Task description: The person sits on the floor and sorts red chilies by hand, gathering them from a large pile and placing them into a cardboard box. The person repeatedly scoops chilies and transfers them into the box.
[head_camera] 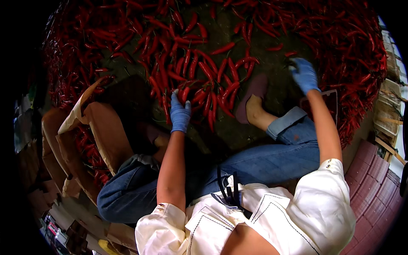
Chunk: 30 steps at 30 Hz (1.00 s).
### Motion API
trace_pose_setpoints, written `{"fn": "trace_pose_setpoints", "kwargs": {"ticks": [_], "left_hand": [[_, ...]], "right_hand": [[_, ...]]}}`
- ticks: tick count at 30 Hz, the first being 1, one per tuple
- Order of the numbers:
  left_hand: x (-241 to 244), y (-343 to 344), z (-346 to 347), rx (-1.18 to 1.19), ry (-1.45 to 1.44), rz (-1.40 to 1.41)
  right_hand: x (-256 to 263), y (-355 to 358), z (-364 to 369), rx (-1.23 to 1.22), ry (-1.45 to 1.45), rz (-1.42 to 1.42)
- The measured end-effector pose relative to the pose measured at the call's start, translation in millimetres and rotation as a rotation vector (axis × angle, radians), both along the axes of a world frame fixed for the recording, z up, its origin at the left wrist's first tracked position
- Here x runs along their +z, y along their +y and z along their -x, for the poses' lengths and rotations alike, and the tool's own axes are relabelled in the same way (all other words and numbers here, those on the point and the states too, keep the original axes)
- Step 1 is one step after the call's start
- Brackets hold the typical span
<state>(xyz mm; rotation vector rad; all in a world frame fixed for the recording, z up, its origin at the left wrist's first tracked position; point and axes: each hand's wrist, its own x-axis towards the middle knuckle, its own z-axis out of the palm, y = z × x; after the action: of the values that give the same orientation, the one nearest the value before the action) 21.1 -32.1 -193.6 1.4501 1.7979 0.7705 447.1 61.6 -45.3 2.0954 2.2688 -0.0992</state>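
Observation:
Red chili peppers with green stems lie spread over the dark floor in front of me. My left hand, in a blue glove, rests at the near edge of this spread, its thumb and fingers around a red chili pepper. Off to the right, my right hand, also gloved in blue, is over the floor just below a small red chili pepper. Its fingertips are blurred, and I cannot tell whether they hold anything.
Large heaps of chili peppers rise around the spread. An open brown paper sack with peppers inside stands left of my knee. A clear plastic container sits beyond my right leg. Pale plastic crates are at far right.

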Motion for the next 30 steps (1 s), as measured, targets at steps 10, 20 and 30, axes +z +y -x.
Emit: {"fn": "trace_pose_setpoints", "kwargs": {"ticks": [10,20,30], "left_hand": [[71,49,-23,-0.364,0.286,-0.031],[43,218,28,-0.124,0.744,-0.077],[7,73,43,-0.286,0.679,-0.183]], "right_hand": [[-124,107,149,0.357,-0.239,0.169],[-97,197,290,0.361,0.411,0.078],[-101,63,220,0.709,-0.059,0.377]]}}
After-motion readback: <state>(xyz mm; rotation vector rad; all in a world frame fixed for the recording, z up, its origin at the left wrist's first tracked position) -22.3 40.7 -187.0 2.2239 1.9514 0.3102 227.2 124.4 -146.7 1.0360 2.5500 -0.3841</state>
